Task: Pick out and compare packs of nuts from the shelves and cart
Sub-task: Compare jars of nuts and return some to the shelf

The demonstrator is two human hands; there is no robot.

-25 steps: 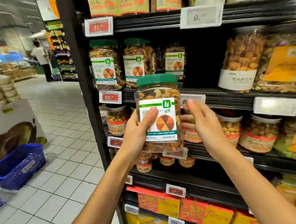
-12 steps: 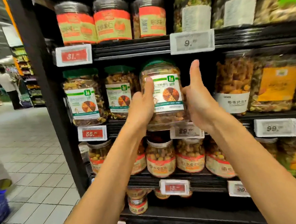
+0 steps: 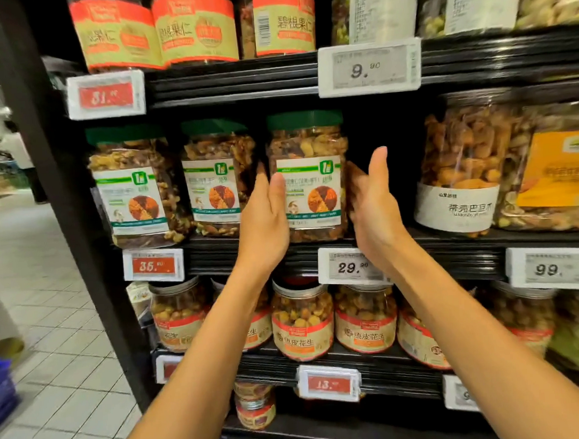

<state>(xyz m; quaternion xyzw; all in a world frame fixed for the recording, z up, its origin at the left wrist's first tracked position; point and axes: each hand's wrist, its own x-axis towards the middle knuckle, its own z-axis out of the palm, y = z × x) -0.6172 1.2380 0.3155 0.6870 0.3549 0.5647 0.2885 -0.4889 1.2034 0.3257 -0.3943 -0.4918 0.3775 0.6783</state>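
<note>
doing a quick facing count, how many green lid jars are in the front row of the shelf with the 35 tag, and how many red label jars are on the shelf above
green-lid jars: 3
red-label jars: 3
total: 6

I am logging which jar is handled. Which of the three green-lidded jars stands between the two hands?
The rightmost green-lidded jar, above the 29.90 tag: the left hand and right hand flank it. The left jar and middle jar stand further left.
</note>
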